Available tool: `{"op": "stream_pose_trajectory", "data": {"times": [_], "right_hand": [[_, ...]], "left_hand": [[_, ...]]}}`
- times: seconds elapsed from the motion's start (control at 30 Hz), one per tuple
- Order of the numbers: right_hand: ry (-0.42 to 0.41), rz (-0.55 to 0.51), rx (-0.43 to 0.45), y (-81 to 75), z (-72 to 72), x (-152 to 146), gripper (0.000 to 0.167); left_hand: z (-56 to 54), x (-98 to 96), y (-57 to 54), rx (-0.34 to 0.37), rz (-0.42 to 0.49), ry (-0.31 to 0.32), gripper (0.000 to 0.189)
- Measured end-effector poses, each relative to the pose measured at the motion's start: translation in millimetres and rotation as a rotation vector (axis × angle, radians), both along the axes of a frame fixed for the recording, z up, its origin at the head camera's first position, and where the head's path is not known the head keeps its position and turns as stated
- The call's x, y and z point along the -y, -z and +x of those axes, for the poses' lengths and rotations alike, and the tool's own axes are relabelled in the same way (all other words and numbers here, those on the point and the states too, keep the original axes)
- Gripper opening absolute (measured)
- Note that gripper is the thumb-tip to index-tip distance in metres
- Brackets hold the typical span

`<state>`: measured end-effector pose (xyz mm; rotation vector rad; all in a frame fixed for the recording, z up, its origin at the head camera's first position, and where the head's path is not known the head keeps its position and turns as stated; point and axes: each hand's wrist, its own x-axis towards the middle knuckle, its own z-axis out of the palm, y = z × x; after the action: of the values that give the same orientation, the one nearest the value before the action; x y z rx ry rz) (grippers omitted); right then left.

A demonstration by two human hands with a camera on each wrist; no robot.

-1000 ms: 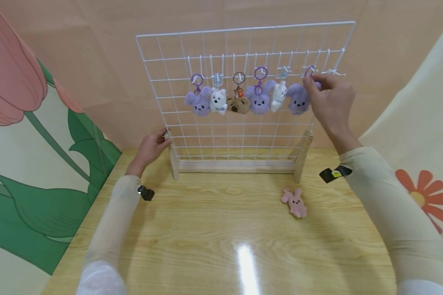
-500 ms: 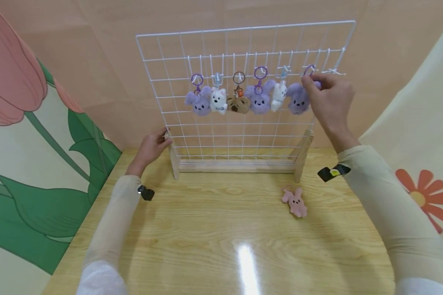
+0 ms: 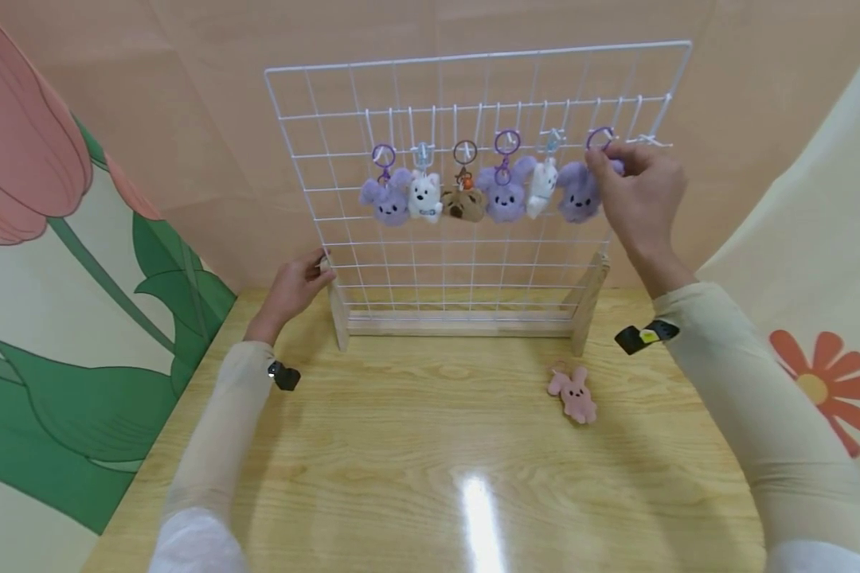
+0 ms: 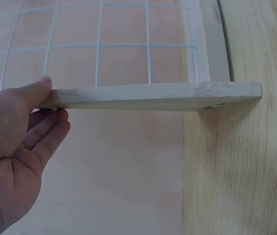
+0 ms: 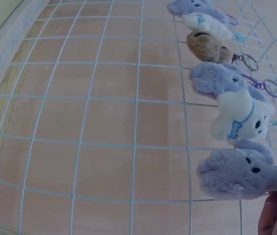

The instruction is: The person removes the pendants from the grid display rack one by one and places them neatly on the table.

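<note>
My right hand (image 3: 645, 187) pinches the ear of a purple plush keychain (image 3: 578, 195) at the right end of the row, its purple ring up at a hook. In the right wrist view the fingers (image 5: 270, 210) hold that same plush (image 5: 236, 174) by its ear. My left hand (image 3: 291, 290) grips the top of the stand's left wooden leg (image 4: 143, 95), thumb on one side and fingers on the other. The white wire grid rack (image 3: 459, 253) stands upright between both hands.
Hanging left of the held plush are a white dog plush (image 3: 542, 187), a purple one (image 3: 505, 199), a brown bear (image 3: 463, 204), another white dog (image 3: 424, 196) and another purple plush (image 3: 387, 200). A pink bunny keychain (image 3: 577, 398) lies on the wooden table (image 3: 373, 446).
My right hand shifts very slightly at the right-end plush, and a little more of its purple ring shows at the hook. The left hand stays on the leg.
</note>
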<state>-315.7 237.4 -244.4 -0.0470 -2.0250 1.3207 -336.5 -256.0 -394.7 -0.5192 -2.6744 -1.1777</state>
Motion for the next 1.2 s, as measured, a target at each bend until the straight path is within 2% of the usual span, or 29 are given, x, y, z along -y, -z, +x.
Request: {"op": "stream_pose_trajectory", "data": {"times": [0.2, 0.53, 0.67, 0.9, 1.2], "right_hand": [[-0.018, -0.061, 0.003, -1.3, 1.5, -2, 0.026], [0.033, -0.1, -0.013, -1.7, 6.0, 1, 0.015], [0.028, -0.121, -0.028, -0.8, 7.9, 0, 0.01], [-0.016, -0.165, -0.02, -2.9, 15.9, -2, 0.015], [-0.009, -0.146, -0.039, -6.1, 23.4, -1, 0.015]], "left_hand": [[0.9, -0.9, -0.7, 0.004, -0.005, -0.002, 0.058], [1.5, -2.1, -0.3, 0.009, -0.015, -0.01, 0.059], [0.9, -1.8, -0.1, 0.013, -0.014, -0.01, 0.059], [1.0, -2.4, -1.0, 0.016, -0.007, -0.002, 0.059], [1.3, -2.2, -1.7, 0.002, -0.008, -0.002, 0.058]]}}
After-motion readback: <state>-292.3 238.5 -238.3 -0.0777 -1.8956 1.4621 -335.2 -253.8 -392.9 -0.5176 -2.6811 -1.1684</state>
